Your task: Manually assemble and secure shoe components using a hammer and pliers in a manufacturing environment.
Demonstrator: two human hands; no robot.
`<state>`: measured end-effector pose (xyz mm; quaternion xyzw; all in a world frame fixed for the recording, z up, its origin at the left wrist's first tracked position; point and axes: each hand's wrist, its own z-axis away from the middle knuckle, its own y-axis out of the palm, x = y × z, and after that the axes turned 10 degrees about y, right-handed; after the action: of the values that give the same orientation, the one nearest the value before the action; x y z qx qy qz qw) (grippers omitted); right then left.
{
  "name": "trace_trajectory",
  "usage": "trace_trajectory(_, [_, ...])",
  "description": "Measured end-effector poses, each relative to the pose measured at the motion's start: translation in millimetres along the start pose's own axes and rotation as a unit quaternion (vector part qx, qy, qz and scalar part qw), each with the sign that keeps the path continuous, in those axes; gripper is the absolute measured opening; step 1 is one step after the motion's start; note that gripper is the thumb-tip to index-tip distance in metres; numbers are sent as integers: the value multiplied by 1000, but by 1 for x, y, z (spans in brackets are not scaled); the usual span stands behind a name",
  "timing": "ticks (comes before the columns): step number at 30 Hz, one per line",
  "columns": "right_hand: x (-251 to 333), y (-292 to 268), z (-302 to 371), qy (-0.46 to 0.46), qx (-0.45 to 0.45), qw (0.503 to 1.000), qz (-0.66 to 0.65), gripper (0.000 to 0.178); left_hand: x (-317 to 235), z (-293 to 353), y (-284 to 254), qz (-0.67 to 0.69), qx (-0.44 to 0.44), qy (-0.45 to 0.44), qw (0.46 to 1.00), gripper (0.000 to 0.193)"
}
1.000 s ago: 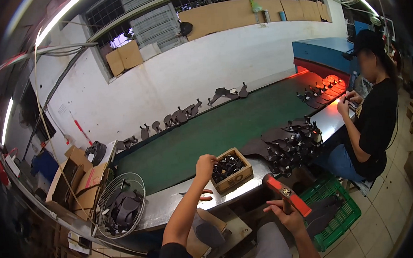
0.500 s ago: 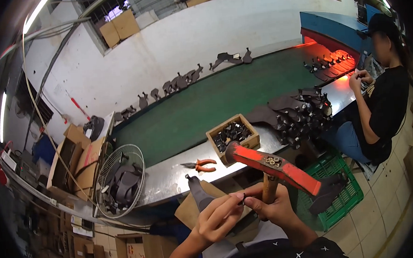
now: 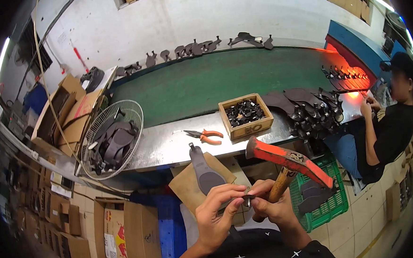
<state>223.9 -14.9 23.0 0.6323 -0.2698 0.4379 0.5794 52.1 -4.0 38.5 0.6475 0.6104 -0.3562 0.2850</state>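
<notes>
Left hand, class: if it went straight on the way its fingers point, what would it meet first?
The left hand would most likely meet the right hand, just past the small dark piece between them; the exact gap is hard to judge.

And it's one left hand (image 3: 216,218) and one right hand (image 3: 278,209) meeting at one small piece (image 3: 249,197), one hammer (image 3: 289,159) in the right, one sole (image 3: 208,174) just ahead, one pair of pliers (image 3: 209,133) and one wooden box (image 3: 252,129) beyond, one wire basket (image 3: 139,110) leftward, one green crate (image 3: 321,220) rightward.

Head-worn fisheye looks down and ahead, bench (image 3: 162,146) near
</notes>
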Motion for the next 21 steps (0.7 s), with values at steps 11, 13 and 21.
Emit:
trace_trajectory(11, [-11, -1, -21, 48, 43, 996, 69, 24, 8, -3, -23, -226, 35, 177, 957, 40])
trace_trajectory(13, [-4, -5, -33, 15, 28, 992, 124, 21, 39, -15, -38, -223, -55, 103, 968, 46])
trace_trajectory(21, [-19, -15, -138, 14, 7, 944, 330, 25, 223, -60, -100, -239, 4, -51, 970, 43])
